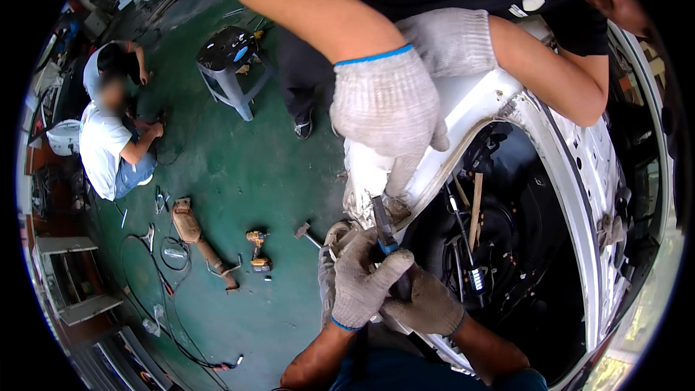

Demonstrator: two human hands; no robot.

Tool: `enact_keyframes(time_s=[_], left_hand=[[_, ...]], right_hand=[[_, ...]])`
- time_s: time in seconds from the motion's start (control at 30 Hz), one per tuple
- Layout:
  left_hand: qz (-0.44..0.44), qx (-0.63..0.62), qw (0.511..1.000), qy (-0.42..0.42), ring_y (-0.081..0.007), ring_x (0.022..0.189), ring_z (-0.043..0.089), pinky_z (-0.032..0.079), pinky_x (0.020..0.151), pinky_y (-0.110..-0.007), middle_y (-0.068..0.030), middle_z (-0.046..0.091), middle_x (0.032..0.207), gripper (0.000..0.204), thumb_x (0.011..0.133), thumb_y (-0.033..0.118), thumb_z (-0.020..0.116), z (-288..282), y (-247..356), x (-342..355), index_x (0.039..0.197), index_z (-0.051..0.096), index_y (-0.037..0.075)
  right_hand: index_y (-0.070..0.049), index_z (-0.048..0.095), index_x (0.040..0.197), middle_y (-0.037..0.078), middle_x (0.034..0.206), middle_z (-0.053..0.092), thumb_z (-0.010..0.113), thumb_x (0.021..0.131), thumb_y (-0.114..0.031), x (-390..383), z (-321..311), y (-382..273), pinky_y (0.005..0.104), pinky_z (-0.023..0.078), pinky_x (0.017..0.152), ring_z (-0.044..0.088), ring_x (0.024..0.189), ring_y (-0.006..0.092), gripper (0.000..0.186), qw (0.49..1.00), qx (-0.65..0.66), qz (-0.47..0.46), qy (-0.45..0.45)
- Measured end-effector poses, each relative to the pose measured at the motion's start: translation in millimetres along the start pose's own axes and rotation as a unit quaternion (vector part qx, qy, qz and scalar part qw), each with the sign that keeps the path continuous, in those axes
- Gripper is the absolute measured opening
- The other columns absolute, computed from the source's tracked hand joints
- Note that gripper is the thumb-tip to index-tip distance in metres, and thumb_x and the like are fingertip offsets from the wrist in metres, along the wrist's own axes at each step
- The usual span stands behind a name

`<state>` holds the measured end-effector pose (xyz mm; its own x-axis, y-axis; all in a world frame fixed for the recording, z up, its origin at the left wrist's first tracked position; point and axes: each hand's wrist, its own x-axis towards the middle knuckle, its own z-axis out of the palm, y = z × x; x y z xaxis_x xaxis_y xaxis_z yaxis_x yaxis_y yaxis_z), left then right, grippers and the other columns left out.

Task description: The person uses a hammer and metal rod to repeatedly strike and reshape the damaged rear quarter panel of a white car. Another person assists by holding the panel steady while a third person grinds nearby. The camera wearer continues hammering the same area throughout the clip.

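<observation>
My left hand (356,279), in a grey knit glove, is closed near the blue collar of a dark flat-bladed hand tool (383,221). My right hand (428,300), also gloved, wraps round the tool's dark rear part just behind it. The blade points away from me, against the corner of a white car body frame (420,199). A co-worker's gloved hand (391,112) reaches down from above, fingers by the blade's tip. The co-worker's other gloved hand (455,42) rests on the frame beyond. How the tool's rear end looks is hidden by my gloves.
Inside the dark body opening lie a lit work lamp (476,279) and a wooden stick (476,210). On the green floor are a hammer (308,234), a cordless drill (258,250), a long brown tool (199,239) and cables. A stool (230,58) stands farther off; people crouch at left.
</observation>
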<state>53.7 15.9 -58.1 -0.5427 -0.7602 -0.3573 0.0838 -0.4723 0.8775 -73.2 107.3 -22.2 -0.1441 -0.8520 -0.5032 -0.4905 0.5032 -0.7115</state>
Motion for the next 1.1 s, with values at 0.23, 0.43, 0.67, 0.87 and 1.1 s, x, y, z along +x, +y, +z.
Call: enact_keyframes(time_s=[0.23,0.43,0.67,0.87,1.1], left_hand=[[0.014,0.065,0.997,0.032,-0.0144,0.107,0.06,0.049,0.098,-0.031,-0.0069,0.066,0.113,0.04,0.096,0.017,0.073,14,-7,-28,0.129,0.061,-0.004],[-0.027,0.226,0.974,-0.005,-0.0156,0.106,0.06,0.049,0.098,-0.031,-0.0085,0.067,0.115,0.043,0.1,0.024,0.07,13,0,-55,0.131,0.062,-0.005],[-0.038,0.177,0.981,0.065,-0.0158,0.097,0.065,0.053,0.09,-0.032,-0.0091,0.072,0.11,0.039,0.105,0.025,0.065,-3,3,-50,0.132,0.065,-0.003],[-0.078,-0.222,0.972,-0.01,-0.0182,0.095,0.063,0.054,0.089,-0.036,-0.0044,0.066,0.102,0.031,0.104,0.02,0.065,21,22,-4,0.132,0.063,0.009],[-0.12,-0.35,0.927,-0.066,-0.0122,0.096,0.063,0.054,0.086,-0.031,-0.0002,0.07,0.102,0.03,0.105,0.016,0.063,11,5,29,0.133,0.064,0.006]], right_hand=[[-0.006,0.036,0.154,0.031,0.123,0.065,0.068,0.081,-0.018,-14,19,26,0.0552,0.054,0.099,0.066,0.113,0.0497,0.08,0.998,0.051,0.02,-0.029],[-0.008,0.048,0.146,0.028,0.113,0.068,0.068,0.081,-0.018,-48,39,44,0.051,0.05,0.105,0.066,0.114,0.0447,0.069,0.995,0.05,-0.073,0.051],[-0.008,0.055,0.139,0.025,0.124,0.061,0.069,0.081,-0.02,-80,30,57,0.0483,0.049,0.103,0.063,0.116,0.0411,0.061,0.977,0.207,0.03,-0.041],[-0.006,0.057,0.132,0.024,0.12,0.066,0.067,0.085,-0.023,-81,26,83,0.0476,0.05,0.101,0.065,0.116,0.04,0.051,0.972,0.2,0.07,-0.106],[-0.003,0.057,0.133,0.023,0.113,0.072,0.065,0.089,-0.025,-74,46,113,0.0491,0.052,0.099,0.069,0.107,0.0407,0.05,0.965,0.245,0.078,-0.046]])
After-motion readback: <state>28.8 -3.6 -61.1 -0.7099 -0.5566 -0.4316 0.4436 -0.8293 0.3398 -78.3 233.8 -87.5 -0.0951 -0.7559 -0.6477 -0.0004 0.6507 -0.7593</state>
